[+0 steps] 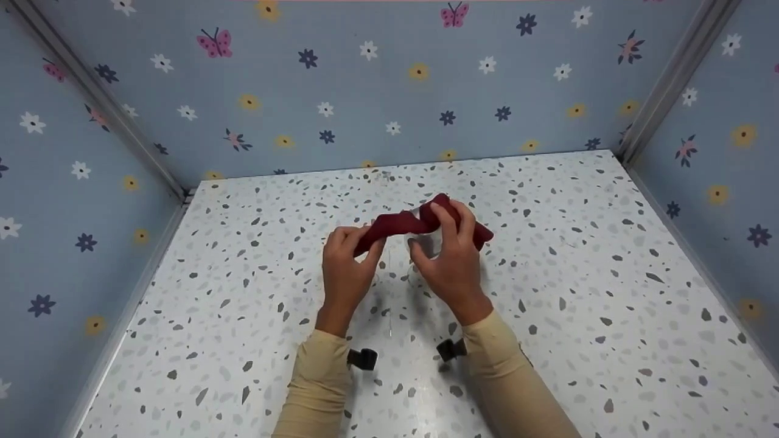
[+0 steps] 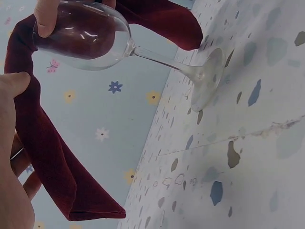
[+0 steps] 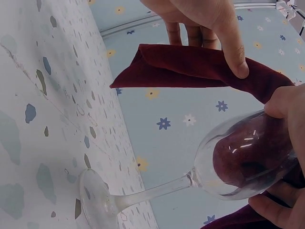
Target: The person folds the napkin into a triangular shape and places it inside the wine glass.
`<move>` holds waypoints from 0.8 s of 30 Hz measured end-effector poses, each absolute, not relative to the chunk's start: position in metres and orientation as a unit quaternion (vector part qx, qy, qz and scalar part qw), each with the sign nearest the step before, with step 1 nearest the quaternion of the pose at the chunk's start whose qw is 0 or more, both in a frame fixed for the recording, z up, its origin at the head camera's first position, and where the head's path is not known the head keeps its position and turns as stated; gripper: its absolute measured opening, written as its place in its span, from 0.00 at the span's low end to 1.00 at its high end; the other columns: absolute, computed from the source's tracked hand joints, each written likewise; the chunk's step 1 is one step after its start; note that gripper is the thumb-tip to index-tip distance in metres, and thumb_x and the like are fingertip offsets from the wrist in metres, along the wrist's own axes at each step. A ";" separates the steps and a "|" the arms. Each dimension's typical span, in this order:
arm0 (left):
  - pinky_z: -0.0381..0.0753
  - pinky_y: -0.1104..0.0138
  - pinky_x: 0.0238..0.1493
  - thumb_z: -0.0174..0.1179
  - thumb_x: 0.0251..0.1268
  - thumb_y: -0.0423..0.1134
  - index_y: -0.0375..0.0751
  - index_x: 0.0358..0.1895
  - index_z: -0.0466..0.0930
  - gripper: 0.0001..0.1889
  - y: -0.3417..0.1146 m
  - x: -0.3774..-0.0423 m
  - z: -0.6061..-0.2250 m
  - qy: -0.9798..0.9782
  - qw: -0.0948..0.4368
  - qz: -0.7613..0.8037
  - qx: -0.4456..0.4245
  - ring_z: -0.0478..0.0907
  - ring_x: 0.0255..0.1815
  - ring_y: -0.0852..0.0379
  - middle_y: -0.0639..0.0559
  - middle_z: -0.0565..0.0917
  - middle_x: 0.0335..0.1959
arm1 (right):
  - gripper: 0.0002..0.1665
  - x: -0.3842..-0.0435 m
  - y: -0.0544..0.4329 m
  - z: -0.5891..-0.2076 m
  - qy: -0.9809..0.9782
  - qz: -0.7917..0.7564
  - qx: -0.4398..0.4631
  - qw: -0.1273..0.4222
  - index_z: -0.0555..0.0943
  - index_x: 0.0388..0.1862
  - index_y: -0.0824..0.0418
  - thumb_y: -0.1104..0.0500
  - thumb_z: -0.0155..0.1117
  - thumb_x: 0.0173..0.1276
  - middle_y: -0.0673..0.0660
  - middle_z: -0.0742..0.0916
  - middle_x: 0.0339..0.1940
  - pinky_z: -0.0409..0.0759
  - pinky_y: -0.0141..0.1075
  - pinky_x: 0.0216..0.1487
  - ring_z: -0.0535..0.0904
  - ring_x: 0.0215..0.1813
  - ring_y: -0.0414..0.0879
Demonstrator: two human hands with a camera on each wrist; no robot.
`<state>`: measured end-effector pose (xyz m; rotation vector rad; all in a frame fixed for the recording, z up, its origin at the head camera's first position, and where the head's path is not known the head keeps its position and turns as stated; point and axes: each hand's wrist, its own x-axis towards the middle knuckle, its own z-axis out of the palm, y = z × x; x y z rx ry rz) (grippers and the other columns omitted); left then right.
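Note:
A clear stemmed wine glass (image 2: 164, 61) stands with its foot at the speckled tabletop. Part of a dark red cloth (image 1: 392, 225) is bunched inside its bowl, and the rest hangs over the rim on both sides. My left hand (image 1: 347, 264) pinches the folded length on the left, thumb in front and fingers behind, its loose end dangling in the left wrist view. On the other side, my right hand (image 1: 453, 267) grips the bowl near the rim, thumb on the glass, fingers over the cloth. The head view mostly hides the glass behind this hand.
The speckled white table (image 1: 572, 261) has a thin seam line running toward me. Blue flower-patterned walls (image 1: 389, 85) close it in at the back and both sides, with metal posts (image 1: 672, 79) at the corners. Black wrist mounts (image 1: 365, 359) jut inward from the sleeves.

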<state>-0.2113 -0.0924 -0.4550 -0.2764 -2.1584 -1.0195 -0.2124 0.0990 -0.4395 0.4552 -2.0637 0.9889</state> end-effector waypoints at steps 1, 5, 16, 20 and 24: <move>0.76 0.63 0.47 0.66 0.68 0.46 0.40 0.48 0.88 0.14 -0.092 -0.211 -0.456 -0.838 0.360 -0.397 -0.105 0.76 0.44 0.55 0.49 0.80 0.41 | 0.38 -0.212 0.099 -0.439 -0.813 0.390 0.179 0.394 0.72 0.68 0.59 0.55 0.75 0.59 0.67 0.70 0.67 0.85 0.46 0.39 0.78 0.56 0.56; 0.77 0.64 0.45 0.66 0.67 0.45 0.40 0.47 0.88 0.13 -0.091 -0.211 -0.457 -0.837 0.358 -0.402 -0.099 0.76 0.44 0.56 0.49 0.80 0.41 | 0.38 -0.212 0.099 -0.440 -0.812 0.391 0.182 0.394 0.72 0.68 0.60 0.55 0.75 0.60 0.68 0.69 0.68 0.84 0.46 0.36 0.78 0.56 0.55; 0.76 0.62 0.41 0.69 0.66 0.44 0.40 0.44 0.88 0.11 -0.087 -0.210 -0.463 -0.832 0.370 -0.404 -0.084 0.76 0.40 0.56 0.49 0.81 0.38 | 0.38 -0.212 0.099 -0.439 -0.812 0.394 0.181 0.391 0.72 0.68 0.59 0.54 0.75 0.60 0.68 0.69 0.68 0.83 0.45 0.33 0.79 0.52 0.55; 0.76 0.59 0.41 0.71 0.64 0.42 0.38 0.43 0.88 0.11 -0.085 -0.210 -0.464 -0.832 0.376 -0.401 -0.074 0.77 0.40 0.53 0.49 0.81 0.37 | 0.38 -0.212 0.100 -0.440 -0.811 0.395 0.180 0.392 0.72 0.68 0.59 0.54 0.75 0.60 0.68 0.69 0.68 0.83 0.45 0.33 0.80 0.49 0.55; 0.76 0.58 0.41 0.71 0.63 0.39 0.37 0.43 0.89 0.10 -0.083 -0.210 -0.464 -0.833 0.378 -0.398 -0.070 0.77 0.40 0.52 0.48 0.81 0.37 | 0.38 -0.213 0.100 -0.440 -0.808 0.396 0.181 0.396 0.72 0.68 0.59 0.54 0.75 0.60 0.67 0.69 0.68 0.83 0.45 0.34 0.80 0.47 0.55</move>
